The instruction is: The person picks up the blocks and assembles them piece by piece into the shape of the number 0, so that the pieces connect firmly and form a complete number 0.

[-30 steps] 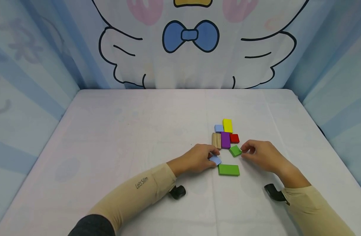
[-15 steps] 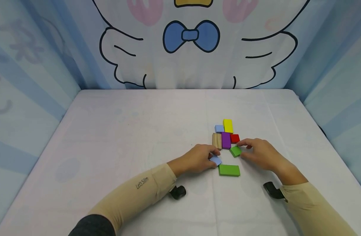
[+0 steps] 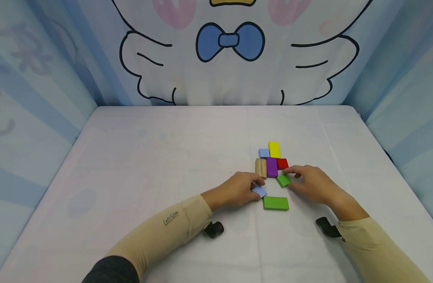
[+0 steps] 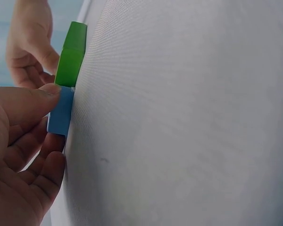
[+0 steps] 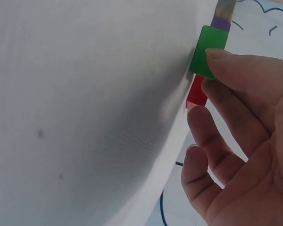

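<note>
My left hand [image 3: 237,189] pinches a light blue block [image 3: 260,191] between thumb and fingers at the near side of the block group. In the left wrist view the thumb lies on one face of that blue block [image 4: 61,113], and a longer green block [image 4: 70,61] adjoins it. My right hand [image 3: 313,185] holds a small green block [image 3: 283,181], set at an angle below a purple block [image 3: 272,167]. The right wrist view has the thumb on the small green block [image 5: 209,52] and a fingertip at its edge. A red block [image 3: 282,164] lies just beyond the right fingertips.
Beside the purple block stands a wooden block [image 3: 261,168]. A yellow block [image 3: 274,149] and another light blue block [image 3: 264,153] sit at the far end of the group. The white-covered table [image 3: 149,157] is bordered by a printed curtain [image 3: 230,78].
My right index finger has moved forward and left, over the far side of the small green block. The left hand has stayed on the light blue block.
</note>
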Demonstrator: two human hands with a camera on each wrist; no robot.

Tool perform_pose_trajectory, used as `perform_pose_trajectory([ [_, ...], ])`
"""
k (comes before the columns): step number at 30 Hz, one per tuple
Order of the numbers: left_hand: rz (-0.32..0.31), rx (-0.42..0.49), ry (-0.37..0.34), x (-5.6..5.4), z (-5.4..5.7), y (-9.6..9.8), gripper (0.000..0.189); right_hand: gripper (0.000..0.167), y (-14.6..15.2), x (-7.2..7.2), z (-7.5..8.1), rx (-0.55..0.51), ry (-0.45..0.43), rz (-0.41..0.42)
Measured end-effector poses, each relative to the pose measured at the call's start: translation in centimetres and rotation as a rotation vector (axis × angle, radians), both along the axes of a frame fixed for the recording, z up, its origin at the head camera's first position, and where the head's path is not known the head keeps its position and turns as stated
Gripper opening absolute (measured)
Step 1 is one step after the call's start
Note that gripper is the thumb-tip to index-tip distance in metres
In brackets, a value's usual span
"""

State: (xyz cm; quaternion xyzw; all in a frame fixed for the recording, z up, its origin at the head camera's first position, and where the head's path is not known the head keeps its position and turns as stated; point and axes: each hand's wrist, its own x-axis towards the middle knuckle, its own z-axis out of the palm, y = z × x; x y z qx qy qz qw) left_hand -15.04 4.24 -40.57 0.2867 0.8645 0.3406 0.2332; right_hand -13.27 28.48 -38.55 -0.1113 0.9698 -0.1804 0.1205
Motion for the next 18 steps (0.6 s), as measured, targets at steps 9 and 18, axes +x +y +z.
perform_pose_trajectory([
  [9,0.0,-0.007,0.004,-0.09,0.08,0.17,0.034,0.043,-0.01,0.17,0.2,-0.01,-0.033,-0.036],
  [18,0.0,-0.013,0.007,-0.15,-0.09,0.23,0.034,0.042,0.14,0.64,0.29,-0.016,-0.044,-0.04],
])
